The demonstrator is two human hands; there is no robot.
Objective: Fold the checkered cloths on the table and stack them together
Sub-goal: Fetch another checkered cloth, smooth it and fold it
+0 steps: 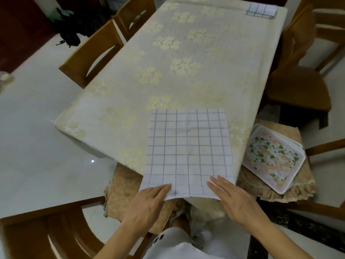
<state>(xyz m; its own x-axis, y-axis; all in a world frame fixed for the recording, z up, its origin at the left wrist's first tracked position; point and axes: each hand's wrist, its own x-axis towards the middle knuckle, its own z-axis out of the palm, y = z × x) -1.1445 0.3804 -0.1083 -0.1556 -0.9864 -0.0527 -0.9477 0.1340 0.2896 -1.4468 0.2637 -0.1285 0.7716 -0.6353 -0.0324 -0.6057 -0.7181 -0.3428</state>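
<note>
A white checkered cloth with thin blue lines lies spread flat at the near edge of the table, its near edge hanging slightly over. My left hand rests flat on the cloth's near left corner, fingers apart. Over on the near right corner lies my right hand, also flat with fingers extended. Neither hand grips the fabric. A small stack of folded checkered cloths sits at the table's far right corner.
The table wears a cream floral tablecloth. Wooden chairs stand along the left and right sides. A floral plastic tray stack rests on a cushioned chair at the right. Another chair back is at the near left.
</note>
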